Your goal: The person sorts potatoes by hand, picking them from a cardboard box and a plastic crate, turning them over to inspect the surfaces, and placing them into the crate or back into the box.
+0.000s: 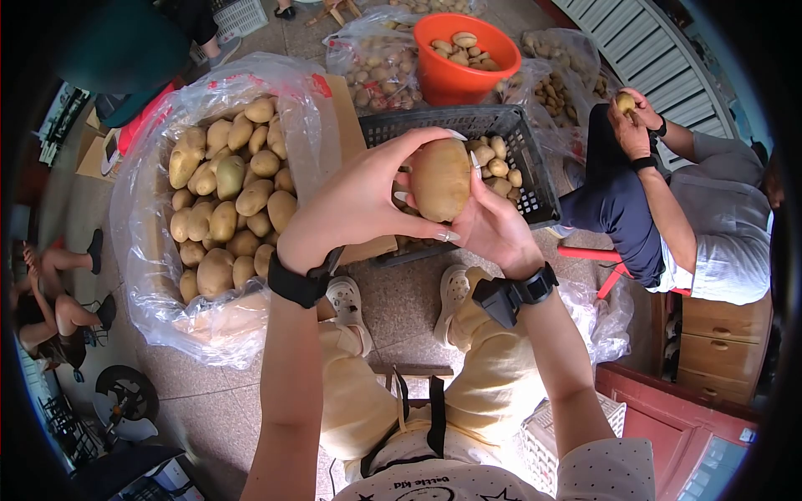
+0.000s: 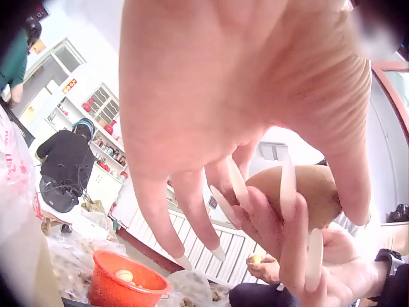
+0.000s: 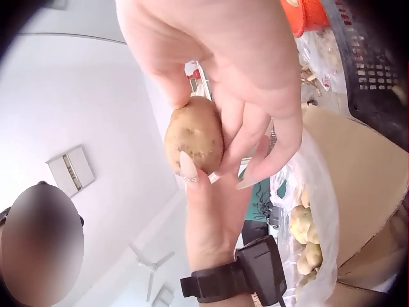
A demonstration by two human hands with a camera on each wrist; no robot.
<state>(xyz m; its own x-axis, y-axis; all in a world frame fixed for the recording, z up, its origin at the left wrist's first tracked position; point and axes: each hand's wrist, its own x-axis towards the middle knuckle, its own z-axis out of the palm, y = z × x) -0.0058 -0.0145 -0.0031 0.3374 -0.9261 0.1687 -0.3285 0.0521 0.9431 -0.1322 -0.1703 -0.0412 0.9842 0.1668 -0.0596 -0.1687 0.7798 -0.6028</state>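
Note:
Both hands hold one large tan potato [image 1: 441,179] above the front of a black crate. My left hand [image 1: 359,196] grips it from the left, its thumb across the near end and a finger over the far end. From the right, my right hand [image 1: 499,224] holds the same potato, with long pale nails along its side. In the left wrist view the right hand's fingers [image 2: 295,246] lie against the potato [image 2: 307,188]. Dark spots and shallow dents mark the potato's skin [image 3: 195,137] in the right wrist view, where the left thumb [image 3: 195,182] presses on it.
A plastic-lined box of potatoes [image 1: 150,242] stands at left. The black crate [image 1: 535,159] holds smaller potatoes. Behind it are an orange bucket [image 1: 426,75] and bagged potatoes [image 1: 380,83]. At right, a seated person [image 1: 702,184] holds a potato [image 1: 625,103].

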